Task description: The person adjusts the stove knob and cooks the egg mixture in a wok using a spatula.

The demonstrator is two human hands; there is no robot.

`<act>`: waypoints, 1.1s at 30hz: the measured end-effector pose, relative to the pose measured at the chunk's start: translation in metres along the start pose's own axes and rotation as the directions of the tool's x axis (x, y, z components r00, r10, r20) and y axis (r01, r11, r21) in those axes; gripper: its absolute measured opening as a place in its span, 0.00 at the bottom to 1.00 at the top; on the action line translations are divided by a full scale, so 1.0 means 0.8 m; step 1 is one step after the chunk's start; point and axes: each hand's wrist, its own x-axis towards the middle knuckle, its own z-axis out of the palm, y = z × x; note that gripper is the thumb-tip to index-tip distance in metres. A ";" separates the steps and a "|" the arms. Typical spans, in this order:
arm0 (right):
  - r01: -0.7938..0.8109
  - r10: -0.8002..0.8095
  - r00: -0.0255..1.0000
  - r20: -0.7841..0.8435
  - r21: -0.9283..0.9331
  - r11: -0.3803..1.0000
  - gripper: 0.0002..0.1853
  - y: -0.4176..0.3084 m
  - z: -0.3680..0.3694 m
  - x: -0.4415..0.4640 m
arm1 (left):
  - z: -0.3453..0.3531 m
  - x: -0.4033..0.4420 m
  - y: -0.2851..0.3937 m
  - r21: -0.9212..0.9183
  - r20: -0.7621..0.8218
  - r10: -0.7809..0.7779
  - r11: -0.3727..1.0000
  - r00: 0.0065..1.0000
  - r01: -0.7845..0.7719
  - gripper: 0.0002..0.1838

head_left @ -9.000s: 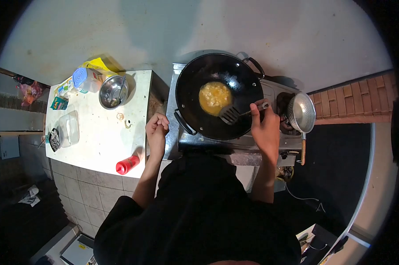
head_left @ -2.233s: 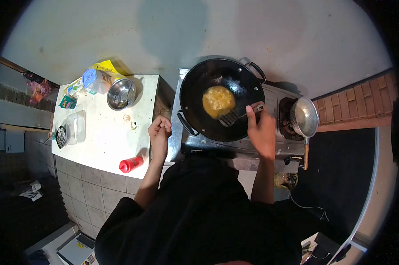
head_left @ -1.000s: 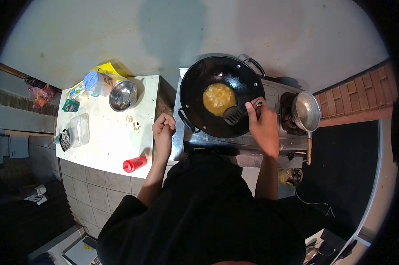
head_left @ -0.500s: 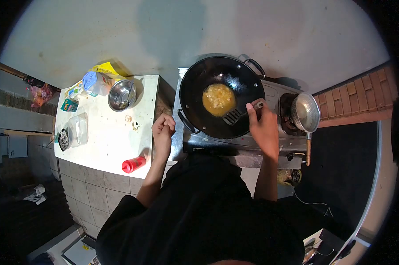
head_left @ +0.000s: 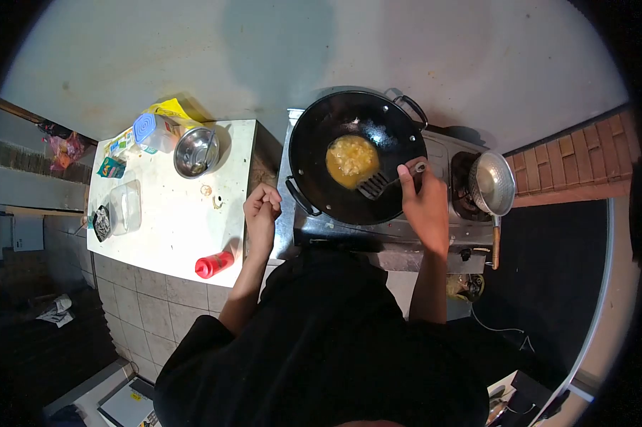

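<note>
A black wok (head_left: pixel 321 192) sits on the stove, with a yellow egg-like mixture (head_left: pixel 352 161) pooled in its middle. My right hand (head_left: pixel 426 206) grips the handle of a slotted spatula (head_left: pixel 372 187); the spatula's head rests in the wok at the lower right edge of the mixture. Left of the wok, near its side handle (head_left: pixel 303 198), my left hand (head_left: pixel 262 211) hovers with its fingers curled in and nothing visible in them. It is apart from the handle.
A saucepan (head_left: pixel 493 183) with a wooden handle stands on the right burner. On the white table (head_left: pixel 171 242) at left are a steel bowl (head_left: pixel 195 152), a red bottle (head_left: pixel 214 265), a clear plastic container (head_left: pixel 126 206) and a blue-lidded tub (head_left: pixel 154 132). A wall rises behind the stove.
The spatula's head has turned slightly in the wok, and the mixture's edge near it has shifted a little. My left hand stays nearly still.
</note>
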 end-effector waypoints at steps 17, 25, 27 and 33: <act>-0.012 0.017 0.998 -0.066 0.074 0.997 0.13 -0.005 -0.009 0.004 | 0.000 0.000 0.013 0.065 -0.004 -0.011 0.998 1.000 0.011 0.12; 0.013 -0.013 1.000 -0.005 -0.008 1.000 0.12 0.004 -0.005 0.007 | 0.002 0.002 0.012 0.026 0.009 -0.019 0.999 1.000 0.018 0.12; 0.040 -0.038 0.999 -0.033 0.064 0.997 0.12 0.007 -0.001 0.009 | 0.002 0.002 0.010 0.018 0.008 -0.019 1.000 1.000 0.019 0.12; 0.003 -0.002 1.000 -0.030 0.057 0.998 0.13 -0.014 -0.013 0.008 | 0.000 0.001 0.011 0.028 -0.003 -0.014 1.000 1.000 0.014 0.12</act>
